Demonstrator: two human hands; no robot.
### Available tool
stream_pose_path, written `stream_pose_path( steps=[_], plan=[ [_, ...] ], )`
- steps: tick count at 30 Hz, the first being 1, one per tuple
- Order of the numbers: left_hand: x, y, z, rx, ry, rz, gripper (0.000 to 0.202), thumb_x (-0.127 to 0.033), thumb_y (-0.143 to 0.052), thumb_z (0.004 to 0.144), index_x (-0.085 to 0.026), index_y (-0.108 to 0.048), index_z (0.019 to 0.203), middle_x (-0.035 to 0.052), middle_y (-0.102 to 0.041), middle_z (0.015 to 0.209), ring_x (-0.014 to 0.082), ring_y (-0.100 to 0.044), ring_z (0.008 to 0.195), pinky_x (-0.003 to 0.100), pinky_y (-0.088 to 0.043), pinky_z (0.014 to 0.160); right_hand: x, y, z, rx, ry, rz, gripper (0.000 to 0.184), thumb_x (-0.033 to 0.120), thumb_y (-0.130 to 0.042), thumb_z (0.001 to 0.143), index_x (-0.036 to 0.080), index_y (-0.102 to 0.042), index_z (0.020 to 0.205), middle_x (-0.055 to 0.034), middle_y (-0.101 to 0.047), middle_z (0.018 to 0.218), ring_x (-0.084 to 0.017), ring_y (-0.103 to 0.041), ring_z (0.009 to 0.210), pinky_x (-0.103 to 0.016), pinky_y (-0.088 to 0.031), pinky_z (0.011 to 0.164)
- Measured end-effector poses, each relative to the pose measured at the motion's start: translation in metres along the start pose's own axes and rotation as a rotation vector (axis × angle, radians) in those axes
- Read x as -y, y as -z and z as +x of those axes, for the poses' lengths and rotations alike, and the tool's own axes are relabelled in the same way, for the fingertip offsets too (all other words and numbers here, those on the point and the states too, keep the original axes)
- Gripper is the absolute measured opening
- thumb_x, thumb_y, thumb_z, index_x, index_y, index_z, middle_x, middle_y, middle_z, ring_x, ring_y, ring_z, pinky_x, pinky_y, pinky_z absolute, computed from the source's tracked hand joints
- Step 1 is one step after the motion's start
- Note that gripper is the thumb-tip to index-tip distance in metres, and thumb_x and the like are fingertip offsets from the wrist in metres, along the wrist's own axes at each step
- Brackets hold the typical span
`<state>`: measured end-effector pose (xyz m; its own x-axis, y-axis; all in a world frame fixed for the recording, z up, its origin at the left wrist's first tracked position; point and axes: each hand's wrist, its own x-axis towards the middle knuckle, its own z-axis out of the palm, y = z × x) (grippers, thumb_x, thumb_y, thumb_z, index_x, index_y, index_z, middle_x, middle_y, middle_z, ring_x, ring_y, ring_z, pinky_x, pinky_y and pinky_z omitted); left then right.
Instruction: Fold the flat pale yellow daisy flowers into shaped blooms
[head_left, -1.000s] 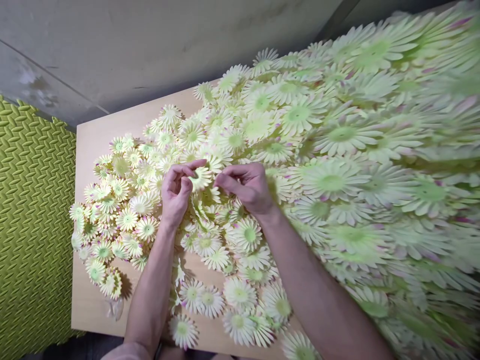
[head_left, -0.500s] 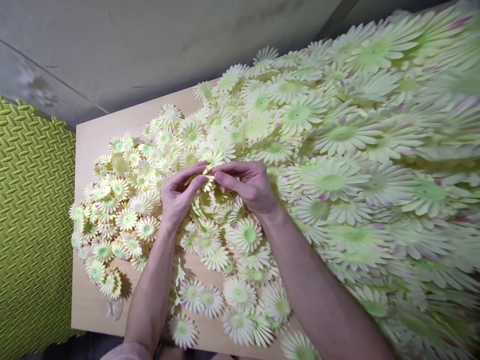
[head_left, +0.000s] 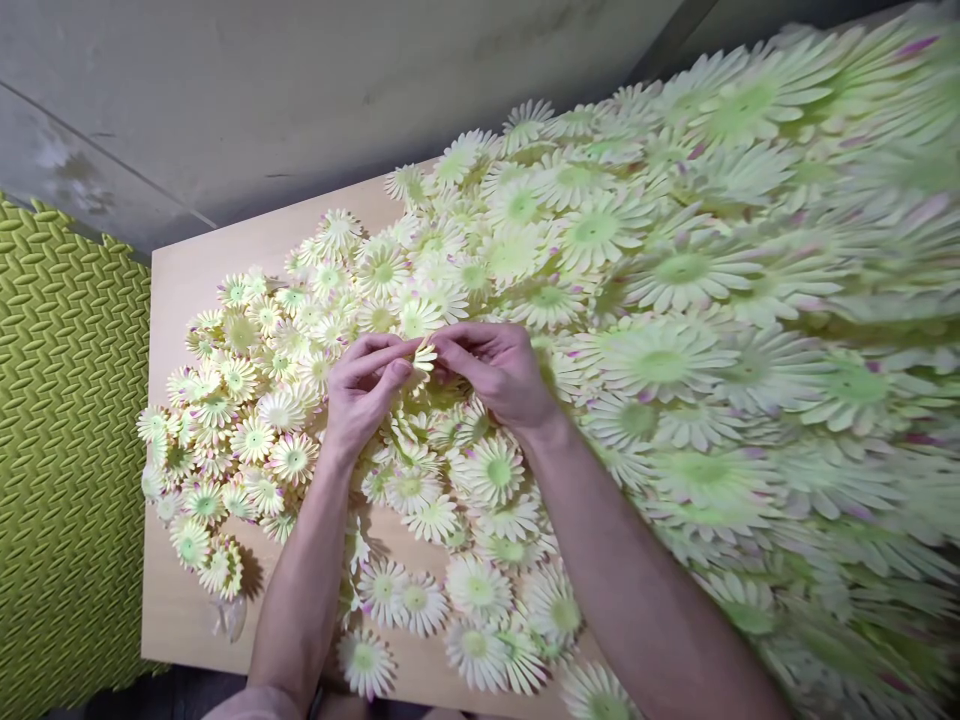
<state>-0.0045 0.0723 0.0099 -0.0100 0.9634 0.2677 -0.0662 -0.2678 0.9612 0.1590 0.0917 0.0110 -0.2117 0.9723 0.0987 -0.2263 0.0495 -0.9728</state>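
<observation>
My left hand (head_left: 365, 388) and my right hand (head_left: 491, 368) meet over the middle of the table, fingertips almost touching. Between them is a pale yellow artificial flower head (head_left: 424, 358), seen nearly edge-on, with its petals showing below the fingers. Both hands pinch it from either side; my fingers cover part of it. Beneath and around the hands lies a thick layer of loose artificial daisy heads (head_left: 499, 470), cream-white with light green centres and some pink petal tips.
The wooden table (head_left: 196, 625) shows bare along its left and front edges. Stacked flower heads (head_left: 253, 438) lie to the left, and a large heap (head_left: 686, 270) covers the right side. A small clear plastic piece (head_left: 229, 616) lies near the front left. Behind stands a grey wall (head_left: 315, 90); green textured matting (head_left: 71, 440) is at left.
The flower head between my hands has turned, with fewer petals showing above the fingers. My left fingers have shifted slightly and straightened toward my right hand. The piles look unchanged.
</observation>
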Motion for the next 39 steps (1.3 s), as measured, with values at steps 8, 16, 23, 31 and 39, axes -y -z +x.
stream_pose_path(
  steps=[8,16,23,31,39],
  plan=[
    [-0.001,-0.003,-0.001,0.008,-0.03,-0.062,0.027,-0.02,-0.08,0.075,-0.033,-0.078,0.099,0.0037,-0.074,0.103,0.0141,-0.07,0.094,0.029,-0.063,0.081,0.001,0.001,-0.001,-0.013,-0.019,0.053,0.013,0.037,-0.079,0.076,0.024,-0.081,0.079,0.0008,-0.071,0.066,-0.012,-0.062,0.058,-0.023,-0.052,0.054],
    [0.004,-0.001,-0.002,0.032,-0.004,-0.1,0.032,-0.017,-0.081,0.074,-0.033,-0.077,0.101,0.0037,-0.072,0.109,0.0149,-0.069,0.101,0.029,-0.063,0.085,-0.002,0.001,-0.001,0.018,-0.004,0.055,0.01,0.033,-0.082,0.072,0.025,-0.08,0.078,0.0007,-0.074,0.069,-0.012,-0.065,0.06,-0.023,-0.053,0.054],
    [-0.002,0.0,0.0,0.033,0.026,-0.058,0.024,-0.027,-0.079,0.077,-0.033,-0.078,0.1,0.005,-0.073,0.11,0.0173,-0.068,0.104,0.033,-0.06,0.088,0.0,0.0,-0.001,-0.016,-0.039,0.063,0.008,0.032,-0.08,0.073,0.025,-0.081,0.077,0.0002,-0.074,0.068,-0.014,-0.065,0.059,-0.026,-0.055,0.055],
    [-0.006,-0.002,0.001,-0.027,0.092,-0.055,0.018,-0.03,-0.078,0.077,-0.029,-0.079,0.095,0.0039,-0.077,0.101,0.0176,-0.071,0.098,0.034,-0.057,0.09,-0.004,0.003,0.0,0.034,-0.03,0.109,0.012,0.02,-0.076,0.075,0.026,-0.081,0.084,0.0008,-0.074,0.069,-0.012,-0.066,0.06,-0.023,-0.057,0.055],
    [-0.001,-0.002,-0.002,-0.1,0.182,-0.067,0.015,-0.033,-0.078,0.077,-0.021,-0.078,0.085,0.005,-0.078,0.092,0.0133,-0.072,0.083,0.025,-0.058,0.075,-0.006,0.002,0.0,0.045,-0.056,0.048,0.01,0.024,-0.076,0.078,0.023,-0.08,0.088,0.0009,-0.072,0.07,-0.011,-0.064,0.061,-0.023,-0.056,0.057]
  ],
)
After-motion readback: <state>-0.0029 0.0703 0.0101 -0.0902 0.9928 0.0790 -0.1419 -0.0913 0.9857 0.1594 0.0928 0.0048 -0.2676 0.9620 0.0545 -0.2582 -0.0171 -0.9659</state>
